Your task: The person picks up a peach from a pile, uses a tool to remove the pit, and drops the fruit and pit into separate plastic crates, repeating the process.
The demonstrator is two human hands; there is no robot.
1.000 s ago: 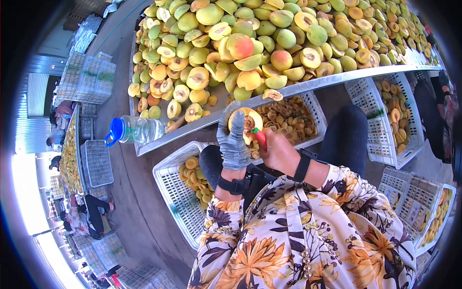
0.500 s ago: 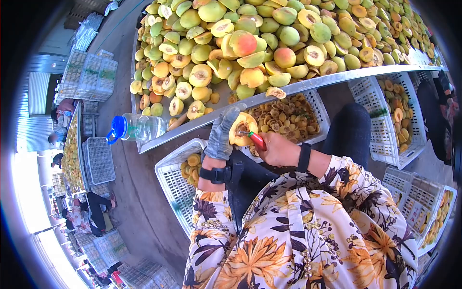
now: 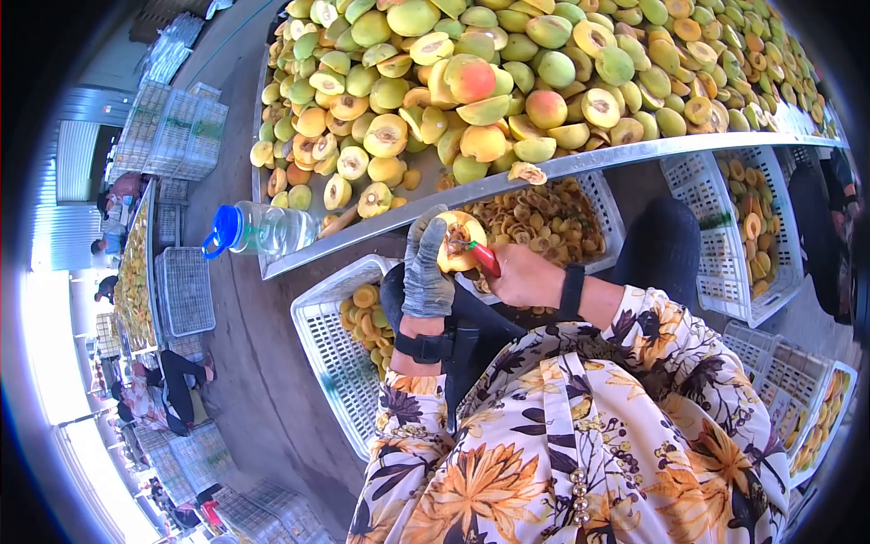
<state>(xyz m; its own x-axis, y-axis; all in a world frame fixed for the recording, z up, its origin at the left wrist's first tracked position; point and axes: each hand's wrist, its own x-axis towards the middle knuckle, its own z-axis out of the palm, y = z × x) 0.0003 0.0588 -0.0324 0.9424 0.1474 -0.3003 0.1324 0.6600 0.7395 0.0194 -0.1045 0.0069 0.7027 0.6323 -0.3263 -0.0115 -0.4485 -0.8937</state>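
My left hand [image 3: 426, 267], in a grey glove, holds a halved yellow fruit [image 3: 459, 243] with its cut face toward my right hand. My bare right hand [image 3: 526, 275] grips a small tool with a red handle [image 3: 486, 259], whose tip is at the brown centre of the fruit half. Both hands are just in front of the metal table edge [image 3: 562, 169]. Behind that edge lies a large heap of whole and halved fruits [image 3: 471, 82]. Below the hands and to the left stands a white crate [image 3: 337, 340] with yellow fruit halves inside.
A water bottle [image 3: 272, 228] with a blue cap lies at the table's left corner. Cut pieces [image 3: 544, 218] fill a crate under the edge. More crates [image 3: 716, 258] stand at the right. Across the aisle, people [image 3: 172, 390] sit by another fruit table [image 3: 136, 272].
My left hand has shifted slightly right and stands more upright around the fruit half. The tool tip remains at the fruit's centre. The view has shifted a little.
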